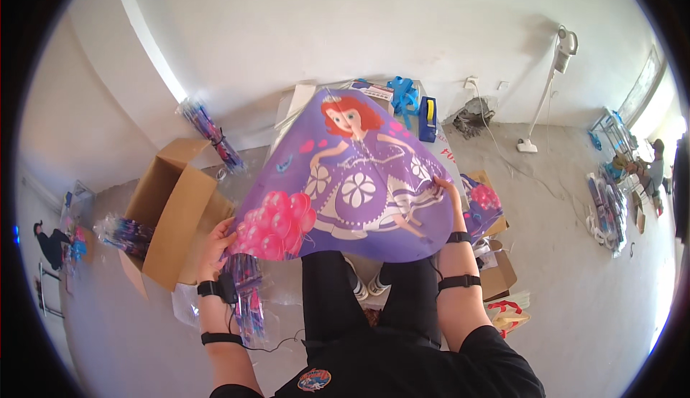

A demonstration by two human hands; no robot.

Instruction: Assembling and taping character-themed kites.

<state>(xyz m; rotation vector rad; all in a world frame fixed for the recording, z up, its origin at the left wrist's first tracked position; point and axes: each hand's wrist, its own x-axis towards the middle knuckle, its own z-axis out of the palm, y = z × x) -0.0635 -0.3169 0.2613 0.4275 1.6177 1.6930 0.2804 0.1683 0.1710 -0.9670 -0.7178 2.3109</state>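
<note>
A large purple kite is spread out in front of me, roughly triangular with rounded corners. Its print is a red-haired princess in a purple and white gown, with pink balloons at the lower left. My left hand pinches the kite's lower left corner. On the opposite side, my right hand grips the right edge, its fingers partly behind the sheet. The kite covers most of the work surface behind it. Beneath my left wrist, plastic-wrapped bundles of purple and pink printed material lie low.
An open cardboard box stands at left, with wrapped bundles beside it. Behind the kite are blue ribbon and a blue tape dispenser. A white stick vacuum leans on the wall. A person is at far right.
</note>
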